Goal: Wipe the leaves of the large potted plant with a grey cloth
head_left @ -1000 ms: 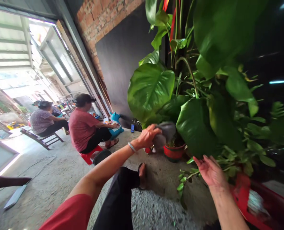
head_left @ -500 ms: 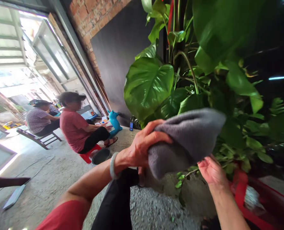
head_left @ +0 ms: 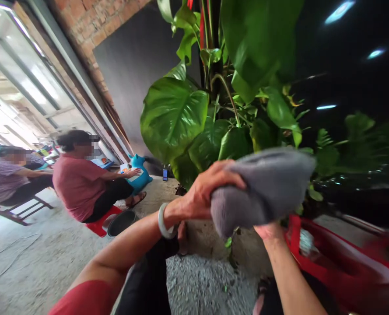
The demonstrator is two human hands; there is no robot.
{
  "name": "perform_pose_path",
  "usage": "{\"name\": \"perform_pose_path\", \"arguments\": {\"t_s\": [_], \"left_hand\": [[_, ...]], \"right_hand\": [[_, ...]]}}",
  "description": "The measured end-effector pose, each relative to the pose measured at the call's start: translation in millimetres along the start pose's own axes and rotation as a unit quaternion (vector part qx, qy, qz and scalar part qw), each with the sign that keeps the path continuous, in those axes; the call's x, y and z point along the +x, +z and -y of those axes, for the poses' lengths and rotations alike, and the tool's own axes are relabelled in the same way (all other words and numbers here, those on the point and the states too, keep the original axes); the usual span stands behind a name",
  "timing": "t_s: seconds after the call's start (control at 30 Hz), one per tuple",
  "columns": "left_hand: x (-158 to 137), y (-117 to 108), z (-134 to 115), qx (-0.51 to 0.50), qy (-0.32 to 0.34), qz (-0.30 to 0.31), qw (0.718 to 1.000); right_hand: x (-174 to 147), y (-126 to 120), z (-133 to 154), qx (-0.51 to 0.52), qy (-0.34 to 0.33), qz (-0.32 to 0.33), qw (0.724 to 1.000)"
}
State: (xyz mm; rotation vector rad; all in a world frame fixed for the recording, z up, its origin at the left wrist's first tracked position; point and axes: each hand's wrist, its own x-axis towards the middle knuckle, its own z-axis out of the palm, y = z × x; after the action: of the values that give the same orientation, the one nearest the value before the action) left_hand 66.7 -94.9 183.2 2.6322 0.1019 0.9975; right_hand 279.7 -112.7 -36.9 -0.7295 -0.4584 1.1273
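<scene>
A folded grey cloth (head_left: 269, 188) is held up in front of the large green leaves of a potted-looking plant (head_left: 176, 116). My left hand (head_left: 214, 188), with a pale bangle (head_left: 162, 221) on its wrist, is closed round the cloth's left end. My right hand (head_left: 269, 231) lies beneath the cloth's lower right edge, palm turned up. Its fingers are hidden behind the cloth, so I cannot see whether they grip it.
To my right stands a red bag (head_left: 296, 249) with something whitish inside. A person (head_left: 78, 183) sits on a red stool (head_left: 104, 221) by a dark bucket (head_left: 122, 223) and a blue animal figure (head_left: 141, 173). Another person (head_left: 4, 179) sits farther left.
My view has swung right, so the plant and seated people appear farther left. My right hand has moved further under the cloth. The seated person's hand now touches the blue figure.
</scene>
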Motion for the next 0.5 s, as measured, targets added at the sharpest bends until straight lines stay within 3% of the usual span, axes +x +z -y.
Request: {"name": "perform_pose_path", "arguments": {"t_s": [0.07, 0.1, 0.17, 0.27, 0.33, 0.4, 0.5], "left_hand": [[33, 7, 12, 0.029, 0.007, -0.090, 0.995], [44, 15, 23, 0.041, -0.003, -0.100, 0.994], [48, 39, 48, 0.059, -0.039, -0.049, 0.996], [15, 79, 81, 0.069, -0.118, 0.089, 0.987], [-18, 100, 93, 0.062, -0.181, 0.140, 0.971], [-45, 117, 98, 0.054, -0.239, 0.150, 0.958], [-65, 131, 104, 0.037, -0.311, 0.098, 0.945]], "right_hand": [[-1, -5, 11, -0.012, 0.000, -0.006, 1.000], [-2, -11, 18, -0.020, 0.003, -0.013, 1.000], [-3, -30, 34, -0.028, 0.001, -0.081, 0.996], [-1, -68, 47, -0.013, -0.010, -0.261, 0.965], [3, -87, 42, -0.008, 0.006, -0.335, 0.942], [10, -97, 27, -0.010, 0.040, -0.352, 0.935], [24, -94, 0, -0.001, 0.074, -0.329, 0.941]]}}
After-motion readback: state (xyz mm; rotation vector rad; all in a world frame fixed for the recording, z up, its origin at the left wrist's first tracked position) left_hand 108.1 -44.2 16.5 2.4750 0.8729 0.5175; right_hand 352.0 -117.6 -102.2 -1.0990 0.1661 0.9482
